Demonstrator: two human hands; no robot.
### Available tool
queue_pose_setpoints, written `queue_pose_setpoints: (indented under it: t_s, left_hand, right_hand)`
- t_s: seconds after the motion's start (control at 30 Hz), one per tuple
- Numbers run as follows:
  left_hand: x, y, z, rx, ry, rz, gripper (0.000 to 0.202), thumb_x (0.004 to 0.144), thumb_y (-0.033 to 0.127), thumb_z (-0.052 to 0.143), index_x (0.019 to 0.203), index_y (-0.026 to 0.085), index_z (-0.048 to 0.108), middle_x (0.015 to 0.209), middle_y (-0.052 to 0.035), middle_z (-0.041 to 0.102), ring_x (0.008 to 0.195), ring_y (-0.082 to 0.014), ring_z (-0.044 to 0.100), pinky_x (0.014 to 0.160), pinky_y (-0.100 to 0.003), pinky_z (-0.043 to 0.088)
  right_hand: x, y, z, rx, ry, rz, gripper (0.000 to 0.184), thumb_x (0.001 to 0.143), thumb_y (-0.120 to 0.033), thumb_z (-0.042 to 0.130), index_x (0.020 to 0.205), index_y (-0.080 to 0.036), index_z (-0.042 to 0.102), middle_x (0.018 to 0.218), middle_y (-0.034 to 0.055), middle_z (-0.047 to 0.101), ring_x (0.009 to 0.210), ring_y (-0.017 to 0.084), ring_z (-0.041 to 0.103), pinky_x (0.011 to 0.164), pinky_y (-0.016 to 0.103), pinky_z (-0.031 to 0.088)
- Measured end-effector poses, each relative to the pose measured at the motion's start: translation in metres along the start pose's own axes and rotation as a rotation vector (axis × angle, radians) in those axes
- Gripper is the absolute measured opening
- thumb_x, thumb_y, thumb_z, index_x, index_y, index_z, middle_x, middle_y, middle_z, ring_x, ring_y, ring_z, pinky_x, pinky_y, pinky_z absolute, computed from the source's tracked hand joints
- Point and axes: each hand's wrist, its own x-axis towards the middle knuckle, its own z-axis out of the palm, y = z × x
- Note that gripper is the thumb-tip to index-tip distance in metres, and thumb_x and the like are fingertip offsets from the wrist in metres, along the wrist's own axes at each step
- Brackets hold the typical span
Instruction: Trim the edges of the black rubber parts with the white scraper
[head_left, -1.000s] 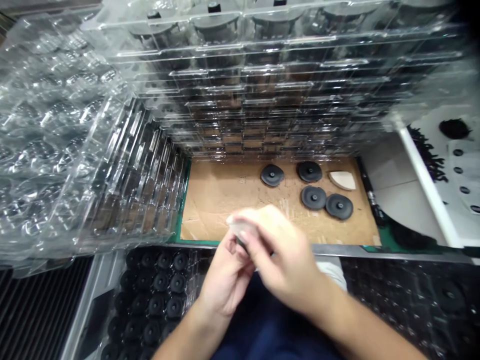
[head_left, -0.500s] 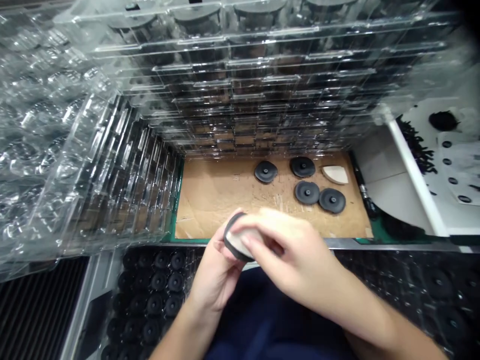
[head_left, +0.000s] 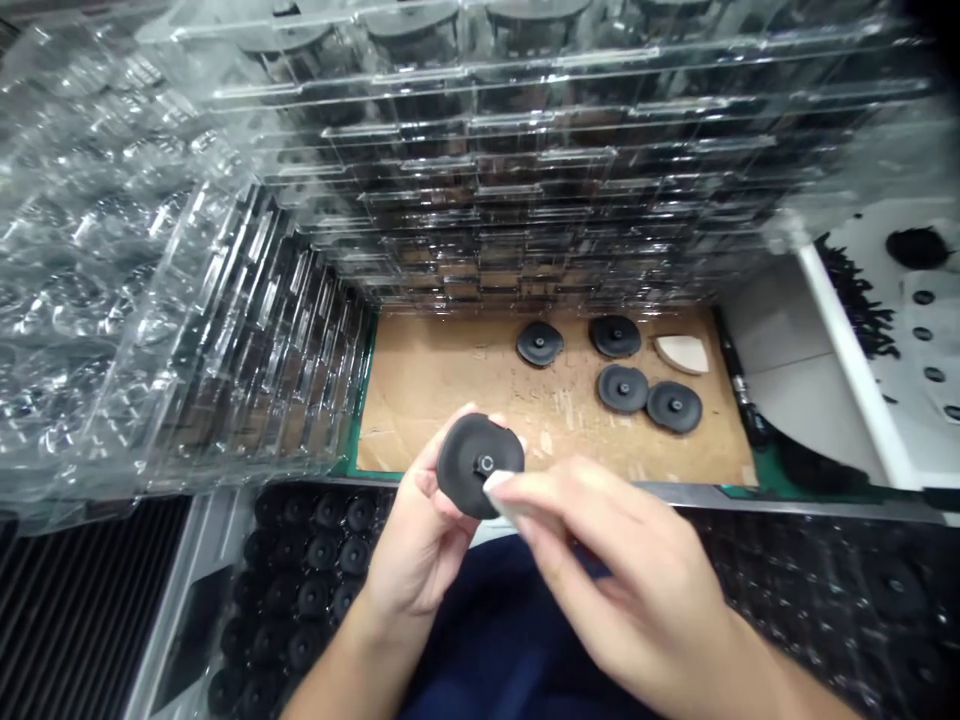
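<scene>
My left hand (head_left: 420, 545) grips a round black disc (head_left: 472, 470) with a small metal hub in its middle, held face-up over the near edge of the cardboard mat (head_left: 442, 385). My right hand (head_left: 622, 590) lies just right of the disc, its fingertips pinched on a small white piece (head_left: 504, 495) pressed against the disc's lower right edge. Several more black discs (head_left: 622, 388) lie on the mat's far right beside a white wedge-shaped pad (head_left: 684, 354).
Stacks of clear plastic blister trays (head_left: 510, 160) rise behind the mat and lean at the left (head_left: 135, 300). A tray of small black discs (head_left: 315, 570) sits below my left hand. A white bin with black parts (head_left: 900, 320) stands at right.
The disc has turned from edge-on to its dark hub face toward me. My right hand slid off the disc's top, down and to the right, leaving it uncovered.
</scene>
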Motion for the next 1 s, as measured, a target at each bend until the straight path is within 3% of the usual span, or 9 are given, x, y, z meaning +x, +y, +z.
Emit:
queue_pose_setpoints:
  t_s: [0.13, 0.3, 0.5, 0.67, 0.77, 0.83, 0.93, 1.0]
  left_hand:
    - [-0.003, 0.000, -0.003, 0.000, 0.006, 0.039, 0.052, 0.056, 0.031, 0.084, 0.106, 0.026, 0.068, 0.110, -0.0024, 0.070, 0.097, -0.0173, 0.065, 0.084, -0.020, 0.052]
    - [-0.003, -0.002, -0.008, -0.002, 0.043, 0.031, 0.051, 0.060, 0.026, 0.082, 0.108, 0.027, 0.067, 0.108, -0.0020, 0.071, 0.097, -0.0178, 0.066, 0.081, -0.020, 0.053]
    - [-0.001, -0.004, -0.013, -0.072, 0.108, 0.055, 0.059, 0.059, 0.034, 0.082, 0.114, 0.024, 0.064, 0.114, -0.0056, 0.068, 0.108, -0.0226, 0.062, 0.092, -0.029, 0.051]
    - [0.000, -0.002, -0.016, -0.083, 0.099, 0.044, 0.062, 0.059, 0.033, 0.082, 0.118, 0.026, 0.062, 0.115, -0.0050, 0.067, 0.107, -0.0240, 0.062, 0.089, -0.031, 0.053]
    - [0.000, -0.002, -0.014, -0.076, 0.074, 0.040, 0.056, 0.062, 0.031, 0.081, 0.115, 0.026, 0.064, 0.117, -0.0052, 0.067, 0.105, -0.0219, 0.063, 0.085, -0.027, 0.054]
    - [-0.001, -0.004, -0.011, -0.075, 0.056, 0.043, 0.055, 0.060, 0.029, 0.082, 0.112, 0.026, 0.065, 0.118, -0.0045, 0.066, 0.103, -0.0196, 0.063, 0.081, -0.022, 0.054]
    - [-0.004, -0.007, -0.007, -0.065, 0.026, 0.045, 0.053, 0.059, 0.025, 0.083, 0.109, 0.025, 0.067, 0.104, -0.0018, 0.071, 0.090, -0.0141, 0.066, 0.076, -0.017, 0.053]
    - [-0.005, -0.008, -0.007, -0.045, 0.027, 0.029, 0.049, 0.060, 0.022, 0.082, 0.107, 0.024, 0.067, 0.099, -0.0013, 0.072, 0.089, -0.0143, 0.067, 0.080, -0.019, 0.052]
  right_hand:
    - [0.004, -0.002, 0.002, -0.016, -0.023, 0.098, 0.017, 0.088, -0.011, 0.052, 0.099, -0.018, 0.064, 0.083, 0.0022, 0.065, 0.073, 0.011, 0.061, 0.071, 0.021, 0.051]
    - [0.009, 0.001, 0.003, 0.046, -0.089, 0.044, 0.019, 0.088, -0.011, 0.051, 0.103, -0.017, 0.063, 0.086, 0.0026, 0.066, 0.074, 0.011, 0.061, 0.067, 0.020, 0.049]
    - [0.007, 0.059, 0.018, -0.144, 0.056, 0.303, 0.019, 0.089, -0.023, 0.051, 0.096, -0.019, 0.068, 0.081, 0.0027, 0.066, 0.065, 0.013, 0.057, 0.063, 0.024, 0.046]
    - [-0.022, 0.093, 0.044, -0.092, -0.056, 0.313, 0.017, 0.085, -0.020, 0.055, 0.086, -0.019, 0.072, 0.071, 0.0009, 0.068, 0.059, 0.013, 0.059, 0.057, 0.023, 0.047]
    - [-0.018, 0.080, 0.036, -0.084, -0.046, 0.332, 0.016, 0.085, -0.021, 0.056, 0.085, -0.019, 0.072, 0.066, -0.0001, 0.066, 0.054, 0.012, 0.055, 0.052, 0.023, 0.045]
    - [-0.006, 0.057, 0.023, -0.064, 0.013, 0.322, 0.016, 0.087, -0.023, 0.055, 0.094, -0.020, 0.070, 0.077, 0.0009, 0.068, 0.057, 0.011, 0.055, 0.052, 0.022, 0.045]
    - [0.014, 0.014, 0.012, 0.024, 0.101, 0.103, 0.019, 0.089, -0.018, 0.054, 0.105, -0.020, 0.065, 0.095, 0.0029, 0.069, 0.075, 0.012, 0.060, 0.066, 0.023, 0.050]
    - [0.021, -0.006, 0.012, 0.081, 0.064, -0.053, 0.023, 0.089, -0.011, 0.050, 0.108, -0.014, 0.063, 0.095, 0.0063, 0.068, 0.085, 0.014, 0.061, 0.077, 0.024, 0.050]
